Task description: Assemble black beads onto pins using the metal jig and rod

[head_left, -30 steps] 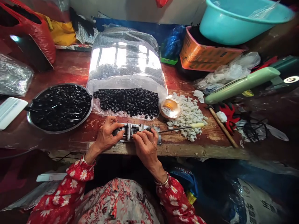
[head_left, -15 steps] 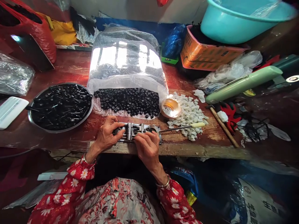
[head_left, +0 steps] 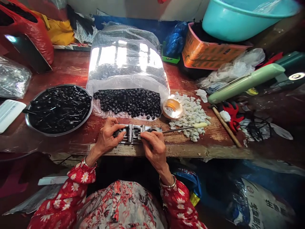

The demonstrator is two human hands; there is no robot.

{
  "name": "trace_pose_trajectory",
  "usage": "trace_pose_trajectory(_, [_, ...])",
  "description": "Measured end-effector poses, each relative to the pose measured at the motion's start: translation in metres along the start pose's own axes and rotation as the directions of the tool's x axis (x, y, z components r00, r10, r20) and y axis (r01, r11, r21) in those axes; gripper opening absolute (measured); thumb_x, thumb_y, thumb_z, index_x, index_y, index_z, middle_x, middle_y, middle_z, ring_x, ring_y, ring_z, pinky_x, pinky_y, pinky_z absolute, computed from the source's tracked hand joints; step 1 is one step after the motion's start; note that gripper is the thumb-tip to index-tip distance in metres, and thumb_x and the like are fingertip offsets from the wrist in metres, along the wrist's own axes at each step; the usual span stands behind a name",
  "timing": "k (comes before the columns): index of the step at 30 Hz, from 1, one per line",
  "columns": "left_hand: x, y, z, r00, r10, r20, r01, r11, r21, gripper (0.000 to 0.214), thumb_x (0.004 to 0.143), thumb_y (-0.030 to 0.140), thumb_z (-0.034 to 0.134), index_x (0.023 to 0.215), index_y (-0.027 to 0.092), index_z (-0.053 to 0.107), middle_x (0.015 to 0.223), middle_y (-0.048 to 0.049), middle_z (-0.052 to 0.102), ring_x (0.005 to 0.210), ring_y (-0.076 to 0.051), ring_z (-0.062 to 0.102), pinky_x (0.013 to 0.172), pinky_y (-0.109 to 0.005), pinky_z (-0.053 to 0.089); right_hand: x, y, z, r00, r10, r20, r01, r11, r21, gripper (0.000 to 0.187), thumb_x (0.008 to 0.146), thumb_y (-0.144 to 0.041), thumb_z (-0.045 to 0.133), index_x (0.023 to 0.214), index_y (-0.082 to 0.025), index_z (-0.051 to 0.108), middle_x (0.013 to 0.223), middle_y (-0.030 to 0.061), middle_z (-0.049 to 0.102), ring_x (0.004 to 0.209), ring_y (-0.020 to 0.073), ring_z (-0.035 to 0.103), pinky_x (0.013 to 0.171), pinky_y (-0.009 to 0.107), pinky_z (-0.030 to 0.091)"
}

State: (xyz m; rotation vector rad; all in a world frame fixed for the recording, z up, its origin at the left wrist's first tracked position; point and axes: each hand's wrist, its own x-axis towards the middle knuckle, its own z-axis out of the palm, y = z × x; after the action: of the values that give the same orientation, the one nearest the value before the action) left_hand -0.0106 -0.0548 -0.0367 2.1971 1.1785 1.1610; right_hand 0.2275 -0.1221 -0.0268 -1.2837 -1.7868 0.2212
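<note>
A small metal jig (head_left: 134,133) is fixed at the near edge of the red wooden table (head_left: 71,68), with a thin lever and pale handle (head_left: 199,125) sticking out to its right. My left hand (head_left: 107,137) curls round the jig's left end, fingers closed on it. My right hand (head_left: 154,147) pinches at the jig's middle, fingertips pressed together on a small part I cannot make out. Just beyond lies an open clear plastic bag (head_left: 126,60) spilling black round pieces (head_left: 128,101).
A metal pan (head_left: 88,111) of black pieces with pins sits at the left. A small brass bowl (head_left: 172,109) and a heap of white bits (head_left: 193,114) lie at the right, then a hammer (head_left: 226,125). Behind are an orange box (head_left: 209,57) and a teal basin (head_left: 240,19).
My right hand has slid from on top of the jig's right part to pinch at its middle. My left hand has kept its grip on the left end.
</note>
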Motion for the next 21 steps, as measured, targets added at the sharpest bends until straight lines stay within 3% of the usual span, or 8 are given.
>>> trace_pose_trajectory(12, [0.0009,0.0024,-0.0012,1.0,0.005,-0.007,-0.005,1.0,0.02,0.019,0.094,0.027,0.07,0.112,0.022,0.076,0.112,-0.006,0.055,0.107,-0.019,0.062,0.093,-0.032,0.058,0.0049,0.0073,0.0013,0.995,-0.063,0.076,0.066,0.997,-0.043,0.019,0.102,-0.015,0.061,0.112,-0.026,0.074,0.111,0.0047,0.081,0.097,0.0238,0.067,0.091,0.045,0.052])
trace_pose_trajectory(21, [-0.0002,0.0002,-0.0002,1.0,0.017,-0.006,-0.017,1.0,0.019,0.021,0.095,0.025,0.07,0.115,0.022,0.076,0.113,-0.0058,0.054,0.109,-0.019,0.061,0.093,-0.03,0.057,0.0062,0.0083,0.0009,0.994,-0.1,0.051,0.095,0.99,0.103,0.024,0.101,-0.01,0.062,0.118,-0.027,0.069,0.111,0.0043,0.081,0.093,0.0216,0.069,0.088,0.045,0.052])
